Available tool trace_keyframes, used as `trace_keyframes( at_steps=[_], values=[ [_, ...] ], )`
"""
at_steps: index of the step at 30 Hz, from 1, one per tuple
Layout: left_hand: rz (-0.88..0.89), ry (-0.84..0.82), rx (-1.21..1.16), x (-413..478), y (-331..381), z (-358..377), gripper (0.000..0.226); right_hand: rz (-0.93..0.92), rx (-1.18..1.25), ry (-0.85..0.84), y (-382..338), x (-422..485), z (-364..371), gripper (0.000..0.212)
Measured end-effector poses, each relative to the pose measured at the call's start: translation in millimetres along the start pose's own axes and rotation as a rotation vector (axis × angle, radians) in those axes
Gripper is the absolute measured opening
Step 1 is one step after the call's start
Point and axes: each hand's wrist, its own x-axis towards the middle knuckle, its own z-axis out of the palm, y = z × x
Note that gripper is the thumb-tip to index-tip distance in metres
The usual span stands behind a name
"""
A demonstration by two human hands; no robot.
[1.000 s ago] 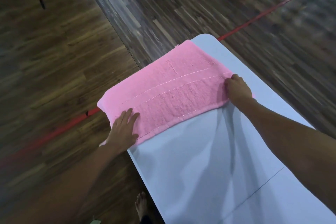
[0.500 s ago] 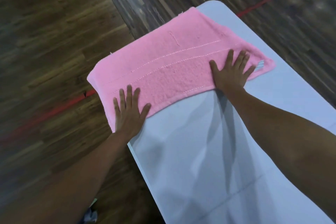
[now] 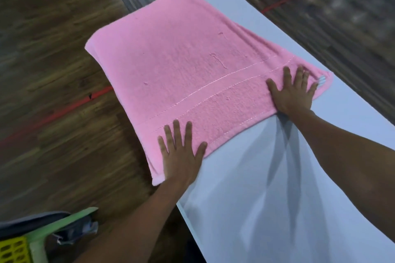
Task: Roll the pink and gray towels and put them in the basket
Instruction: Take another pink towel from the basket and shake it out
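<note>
The pink towel (image 3: 181, 66) lies folded and flat across the far end of the white table (image 3: 267, 209), its left part overhanging the table's left edge. My left hand (image 3: 181, 156) presses flat on the towel's near left corner, fingers spread. My right hand (image 3: 292, 94) presses flat on the near right corner, fingers spread, beside a small label at the towel's tip. A yellow basket (image 3: 12, 250) shows at the bottom left corner, with grey cloth (image 3: 32, 222) above it that may be the gray towel.
A light green plastic piece (image 3: 62, 226) stands over the basket at the lower left. Dark wooden floor with a red line (image 3: 64, 111) surrounds the table. The near part of the table surface is bare white.
The view has dipped and shifted, bringing the basket corner into sight. Both hands went from gripping the towel's near edge to pressing flat on it with spread fingers; the towel now lies flatter.
</note>
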Motion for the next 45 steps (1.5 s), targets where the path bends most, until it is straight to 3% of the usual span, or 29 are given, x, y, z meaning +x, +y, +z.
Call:
trace_keyframes(
  at_steps=[14, 22, 34, 37, 41, 45],
  values=[
    [0.098, -0.001, 0.026, -188, 107, 63, 0.074, 0.062, 0.013, 0.035, 203, -163, -17, 0.082],
    [0.035, 0.03, 0.016, -286, 182, 98, 0.074, 0.02, 0.018, 0.008, 300, -215, -30, 0.082],
    [-0.032, -0.037, -0.053, -351, 235, 108, 0.076, -0.047, 0.003, -0.063, 361, -243, -40, 0.08],
    [-0.05, -0.054, -0.15, -345, 234, 85, 0.07, -0.033, 0.143, -0.038, 347, -254, -55, 0.066],
    [0.025, -0.026, -0.303, -346, 255, 48, 0.04, -0.025, 0.583, -0.075, 326, -320, -74, 0.037],
    [0.151, -0.105, -0.316, -355, 297, 14, 0.026, 0.149, 0.731, -0.154, 334, -385, -97, 0.025]
  ],
)
